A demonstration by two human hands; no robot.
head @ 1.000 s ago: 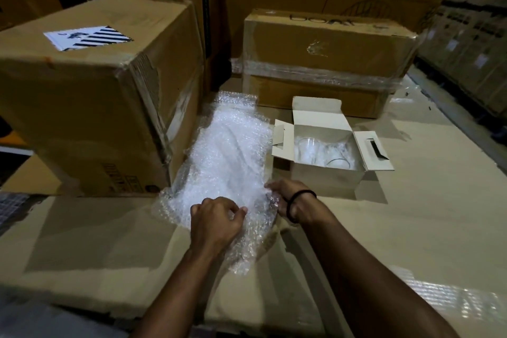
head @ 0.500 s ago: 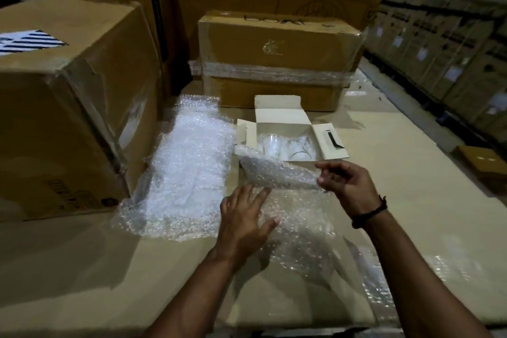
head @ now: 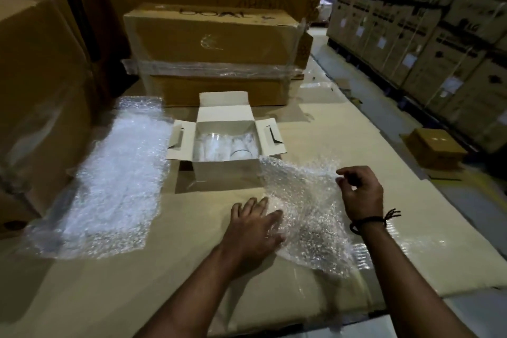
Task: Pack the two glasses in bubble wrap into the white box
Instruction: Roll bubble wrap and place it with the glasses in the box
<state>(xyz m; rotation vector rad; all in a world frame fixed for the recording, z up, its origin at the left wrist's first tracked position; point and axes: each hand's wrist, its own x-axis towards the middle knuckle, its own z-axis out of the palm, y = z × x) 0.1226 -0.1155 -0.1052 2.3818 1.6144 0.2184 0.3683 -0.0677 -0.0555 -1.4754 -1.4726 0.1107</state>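
The white box [head: 226, 171] stands open on the cardboard surface, flaps spread. Two clear glasses [head: 216, 147] stand upright inside it, side by side. A loose sheet of bubble wrap [head: 310, 200] lies just right of the box. My left hand [head: 256, 223] presses flat on that sheet's left edge, fingers spread. My right hand [head: 360, 191] pinches the sheet's far right edge between thumb and fingers. A black band circles that wrist. A larger stack of bubble wrap [head: 115, 178] lies flat to the left of the box.
A big brown carton [head: 41, 101] stands at the left beside the bubble wrap stack. A taped carton [head: 214, 55] sits behind the white box. A small brown box [head: 436, 148] rests on the floor at right, with stacked cartons [head: 439, 35] beyond it.
One sheet was pulled off the left stack and carried right, past the box front. It now lies spread to the box's right, with both hands moved there.
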